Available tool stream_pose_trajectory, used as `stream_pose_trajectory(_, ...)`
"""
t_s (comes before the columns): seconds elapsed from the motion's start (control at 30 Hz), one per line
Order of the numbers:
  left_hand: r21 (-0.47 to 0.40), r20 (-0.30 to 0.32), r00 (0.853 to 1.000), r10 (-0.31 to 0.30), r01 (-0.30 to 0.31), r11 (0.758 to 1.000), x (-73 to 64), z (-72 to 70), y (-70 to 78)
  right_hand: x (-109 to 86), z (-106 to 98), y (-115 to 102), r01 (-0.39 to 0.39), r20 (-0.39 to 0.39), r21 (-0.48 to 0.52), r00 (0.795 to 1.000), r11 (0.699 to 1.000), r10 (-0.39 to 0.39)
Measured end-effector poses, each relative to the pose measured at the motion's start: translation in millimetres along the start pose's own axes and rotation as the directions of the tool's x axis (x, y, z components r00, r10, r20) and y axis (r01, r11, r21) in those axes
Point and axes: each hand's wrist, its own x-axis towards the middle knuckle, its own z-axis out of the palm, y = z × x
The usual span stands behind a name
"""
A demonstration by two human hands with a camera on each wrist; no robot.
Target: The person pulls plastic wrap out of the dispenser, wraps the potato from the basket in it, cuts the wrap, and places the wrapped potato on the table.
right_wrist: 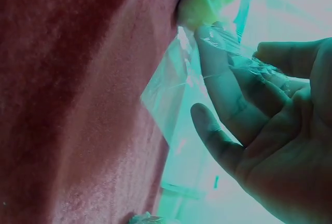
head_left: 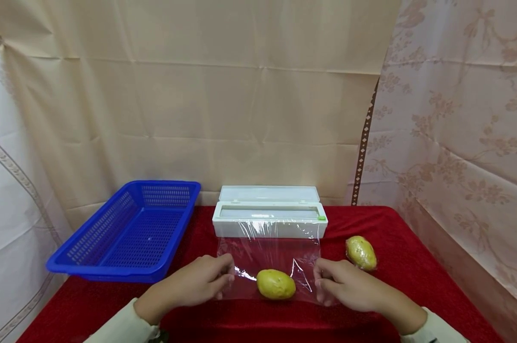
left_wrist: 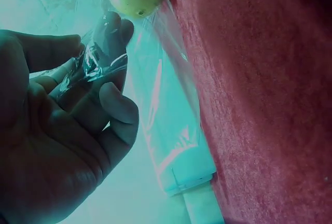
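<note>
A sheet of clear cling film (head_left: pixel 279 250) runs from a white dispenser box (head_left: pixel 224 228), whose lid stands up, toward the person. On the film's near part lies a yellow potato (head_left: pixel 276 285), between the two hands and apart from both. My left hand (head_left: pixel 200 281) pinches the film's left edge; in the left wrist view the bunched film (left_wrist: pixel 93 60) passes between thumb and fingers. Opposite, my right hand (head_left: pixel 348 285) pinches the right edge, with crumpled film (right_wrist: pixel 244 55) across its fingers in the right wrist view.
A second potato (head_left: pixel 361 253), wrapped in film, lies on the red cloth (head_left: pixel 395 267) beyond the right hand. At the left stands a blue perforated basket (head_left: pixel 168 252). Beige curtains (head_left: pixel 258 119) hang behind the table.
</note>
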Motion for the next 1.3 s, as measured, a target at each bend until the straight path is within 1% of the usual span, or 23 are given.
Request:
stream_pose_trajectory(0.2, -0.024, -0.014, 0.999, -0.049, 0.048, 0.999, 6.9, 0.0, -4.4, 9.5, -1, 5, -0.022, -0.051, -0.028, 0.998, 0.999, 0.021)
stream_pose_trajectory(0.3, -0.061, -0.011, 0.998, -0.061, 0.060, 0.996, 11.4, 0.2, -7.5, 14.3, -1, 8, -0.043, -0.066, -0.001, 0.997, 0.999, 0.043)
stream_pose_trajectory(0.37, -0.073, -0.010, 0.998, -0.069, 0.068, 0.995, 15.0, 1.0, -11.2, 18.5, -1, 11, -0.068, -0.066, 0.035, 0.995, 0.997, 0.071)
stream_pose_trajectory(0.43, -0.065, -0.016, 0.996, -0.085, 0.084, 0.994, 18.5, 1.9, -15.1, 22.4, 0, 14, -0.085, -0.075, 0.039, 0.993, 0.996, 0.088)
stream_pose_trajectory(0.53, -0.035, -0.028, 0.993, -0.118, 0.117, 0.993, 23.7, 4.0, -21.7, 27.8, 0, 18, -0.120, -0.086, 0.018, 0.989, 0.993, 0.121)
stream_pose_trajectory(0.6, -0.034, -0.031, 0.990, -0.139, 0.138, 0.990, 27.2, 5.6, -25.7, 30.8, 1, 20, -0.134, -0.085, 0.009, 0.987, 0.991, 0.134)
stream_pose_trajectory(0.77, -0.067, -0.016, 0.985, -0.174, 0.173, 0.983, 36.9, 10.3, -32.7, 38.0, 2, 26, -0.155, -0.083, 0.004, 0.984, 0.988, 0.155)
stream_pose_trajectory(0.9, -0.056, -0.004, 0.980, -0.198, 0.197, 0.979, 44.0, 14.4, -37.9, 43.0, 4, 29, -0.172, -0.082, 0.003, 0.982, 0.985, 0.172)
stream_pose_trajectory(1.0, -0.056, 0.012, 0.975, -0.223, 0.224, 0.973, 47.9, 17.2, -40.2, 46.0, 5, 30, -0.190, -0.073, -0.001, 0.979, 0.982, 0.190)
stream_pose_trajectory(1.1, -0.070, 0.026, 0.966, -0.257, 0.258, 0.964, 51.0, 19.3, -41.0, 48.6, 7, 30, -0.206, -0.071, -0.030, 0.976, 0.978, 0.204)
stream_pose_trajectory(1.2, -0.048, 0.011, 0.964, -0.266, 0.267, 0.963, 53.8, 20.6, -41.0, 50.9, 8, 28, -0.222, -0.076, -0.057, 0.973, 0.973, 0.217)
stream_pose_trajectory(1.3, 0.029, -0.036, 0.966, -0.258, 0.259, 0.965, 56.4, 21.6, -41.1, 52.9, 10, 26, -0.232, -0.095, -0.089, 0.970, 0.969, 0.224)
